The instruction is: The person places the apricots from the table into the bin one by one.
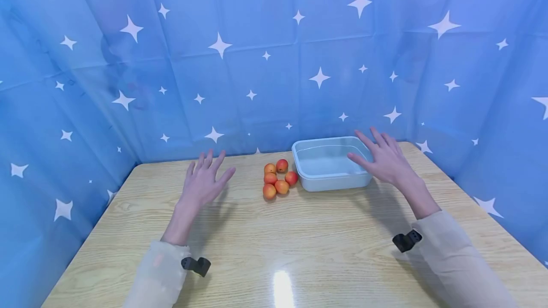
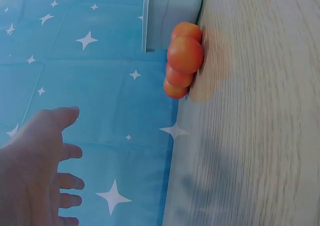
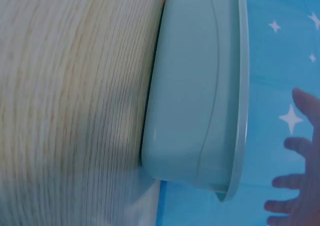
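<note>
My left hand (image 1: 202,182) hovers over the left part of the table with its fingers spread, holding nothing. Some way to its right lies a cluster of several round orange-red fruits (image 1: 281,187), their exact kind unclear. Beside them stands a light blue rectangular plastic tub (image 1: 334,183) with nothing visible in it. My right hand (image 1: 387,159) is raised at the tub's right side, fingers apart and holding nothing; in the head view it overlaps the right rim. The right wrist view shows the tub's side wall (image 3: 190,91) and the hand (image 3: 302,176) apart from it.
The wooden table (image 1: 299,236) ends at the back against a blue curtain (image 1: 265,75) with white stars, which also runs along both sides. Each sleeve carries a small black device (image 1: 196,266) at the wrist. Light glares on the table's front.
</note>
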`<state>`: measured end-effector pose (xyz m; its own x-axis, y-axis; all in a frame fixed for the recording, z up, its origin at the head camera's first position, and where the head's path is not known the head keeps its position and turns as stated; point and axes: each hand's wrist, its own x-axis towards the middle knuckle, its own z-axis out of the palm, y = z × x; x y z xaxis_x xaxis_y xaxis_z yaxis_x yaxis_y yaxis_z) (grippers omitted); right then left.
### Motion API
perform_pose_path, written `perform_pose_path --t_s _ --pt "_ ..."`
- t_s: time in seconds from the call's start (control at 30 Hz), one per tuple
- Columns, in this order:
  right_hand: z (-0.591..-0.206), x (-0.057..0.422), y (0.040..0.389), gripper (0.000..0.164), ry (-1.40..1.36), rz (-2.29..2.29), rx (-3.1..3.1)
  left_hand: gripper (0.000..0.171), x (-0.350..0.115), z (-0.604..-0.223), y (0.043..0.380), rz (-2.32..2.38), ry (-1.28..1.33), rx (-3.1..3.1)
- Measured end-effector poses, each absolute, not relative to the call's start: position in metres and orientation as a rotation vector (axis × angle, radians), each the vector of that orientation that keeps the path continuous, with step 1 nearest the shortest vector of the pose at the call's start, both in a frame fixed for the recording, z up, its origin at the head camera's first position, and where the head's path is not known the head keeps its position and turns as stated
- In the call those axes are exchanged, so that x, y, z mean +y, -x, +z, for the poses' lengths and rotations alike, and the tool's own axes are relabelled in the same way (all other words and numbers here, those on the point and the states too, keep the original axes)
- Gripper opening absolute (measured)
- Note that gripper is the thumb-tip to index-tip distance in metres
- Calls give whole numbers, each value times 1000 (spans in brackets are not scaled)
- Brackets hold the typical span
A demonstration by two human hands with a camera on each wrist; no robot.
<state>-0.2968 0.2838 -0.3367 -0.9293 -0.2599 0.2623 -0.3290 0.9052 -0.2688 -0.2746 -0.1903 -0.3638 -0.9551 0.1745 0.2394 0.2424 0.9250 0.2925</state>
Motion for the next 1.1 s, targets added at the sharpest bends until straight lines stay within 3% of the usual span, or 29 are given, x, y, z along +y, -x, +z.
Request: perform_pose_path --t_s 1.1 --pt "-363 292 307 68 -658 802 -2743 70 -150 -379 272 -803 489 -2717"
